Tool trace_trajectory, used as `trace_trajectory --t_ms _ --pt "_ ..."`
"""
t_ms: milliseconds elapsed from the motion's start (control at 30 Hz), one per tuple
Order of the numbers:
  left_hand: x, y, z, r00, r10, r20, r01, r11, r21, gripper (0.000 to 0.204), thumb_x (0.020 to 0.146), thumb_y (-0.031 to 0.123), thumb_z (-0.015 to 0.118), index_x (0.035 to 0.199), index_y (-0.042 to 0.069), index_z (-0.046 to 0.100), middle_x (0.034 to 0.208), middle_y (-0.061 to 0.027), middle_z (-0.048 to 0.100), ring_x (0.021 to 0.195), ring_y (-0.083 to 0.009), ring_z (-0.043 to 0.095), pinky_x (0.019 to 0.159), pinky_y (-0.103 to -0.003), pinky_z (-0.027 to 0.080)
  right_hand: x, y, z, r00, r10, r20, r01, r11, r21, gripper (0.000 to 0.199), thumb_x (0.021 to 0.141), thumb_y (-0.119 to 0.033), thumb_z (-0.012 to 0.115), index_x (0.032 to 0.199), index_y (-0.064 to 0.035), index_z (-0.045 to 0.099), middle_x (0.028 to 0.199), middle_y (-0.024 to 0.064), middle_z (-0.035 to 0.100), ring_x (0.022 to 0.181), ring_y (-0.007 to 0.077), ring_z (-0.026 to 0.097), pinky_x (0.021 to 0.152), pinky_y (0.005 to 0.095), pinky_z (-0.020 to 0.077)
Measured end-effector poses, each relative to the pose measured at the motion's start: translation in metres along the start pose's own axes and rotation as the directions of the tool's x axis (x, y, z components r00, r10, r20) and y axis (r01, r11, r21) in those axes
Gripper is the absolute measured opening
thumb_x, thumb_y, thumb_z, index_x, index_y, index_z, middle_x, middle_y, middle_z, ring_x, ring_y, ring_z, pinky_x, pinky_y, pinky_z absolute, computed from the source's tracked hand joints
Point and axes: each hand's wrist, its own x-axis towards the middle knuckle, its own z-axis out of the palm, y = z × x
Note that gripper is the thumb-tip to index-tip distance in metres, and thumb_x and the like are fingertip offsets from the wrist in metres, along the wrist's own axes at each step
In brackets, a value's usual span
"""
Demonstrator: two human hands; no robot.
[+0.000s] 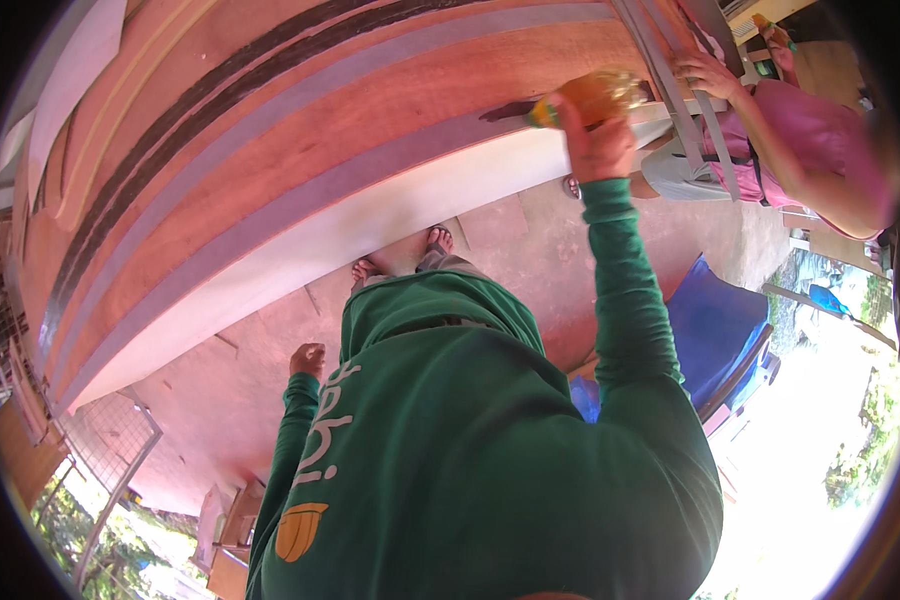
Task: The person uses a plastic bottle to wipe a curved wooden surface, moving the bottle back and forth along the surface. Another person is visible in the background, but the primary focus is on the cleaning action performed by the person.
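- The right grip (600, 148) is closed around a blurred, amber, translucent bottle-like thing with a yellow-and-green end (602, 95), raised at the far right.
- That bottle-like thing is over the near edge of a long reddish-brown wooden tabletop (370, 122), its coloured end pointing left; whether it touches the surface, I cannot tell.
- Just left of that end, a dark patch (508, 112) marks a flat greyish-purple strip (400, 152) running along the near edge.
- The left hand (308, 359) hangs at the near left, apart from the tabletop, fingers curled; I cannot tell if it holds anything.
- Farther across the tabletop lie long, narrow dark strips (280, 75).
- At the far right, a co-worker in a pink shirt (820, 140) has a hand (705, 75) at grey strips (712, 140) hanging over the edge.
- Nearer, on the right, is a blue sheet-like cover (715, 310).
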Motion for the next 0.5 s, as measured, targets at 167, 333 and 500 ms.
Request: trace_trajectory --t_ms 167,333,500 --pt "0.011 -0.027 -0.003 0.982 -0.173 0.073 0.185 0.958 -0.22 0.023 0.093 0.015 0.07 0.111 0.002 0.072 0.101 -0.0116 0.074 0.087 -0.0205 0.072 0.075 -0.033 0.061 -0.004 -0.017 0.007 0.999 0.037 -0.035 -0.041 0.993 -0.108 0.062 0.081 -0.05 0.086 0.11 0.0013 0.068 0.094 0.0162 0.077 0.084 0.0328 0.076 0.078 0.0416 0.0591" --pt "0.026 -0.034 -0.011 0.996 -0.081 -0.028 0.075 0.982 -0.171 0.017 0.092 0.011 0.068 0.106 0.002 0.072 0.1 -0.0106 0.074 0.084 -0.02 0.071 0.071 -0.033 0.061 0.023 0.019 -0.018 0.987 0.074 -0.141 -0.092 0.987 -0.129 0.064 0.08 -0.055 0.086 0.105 0.0024 0.073 0.096 0.0165 0.078 0.085 0.03 0.077 0.077 0.0406 0.0592" --pt "0.034 -0.058 -0.009 0.998 -0.054 -0.032 0.05 0.993 -0.106 0.029 0.093 0.025 0.073 0.106 -0.001 0.072 0.091 -0.0126 0.076 0.075 -0.0199 0.071 0.069 -0.035 0.057 -0.02 -0.038 0.016 0.998 0.03 0.054 -0.032 0.999 0.024 0.068 0.08 -0.049 0.088 0.117 0.0029 0.065 0.099 0.0172 0.077 0.094 0.032 0.076 0.083 0.0403 0.0587"
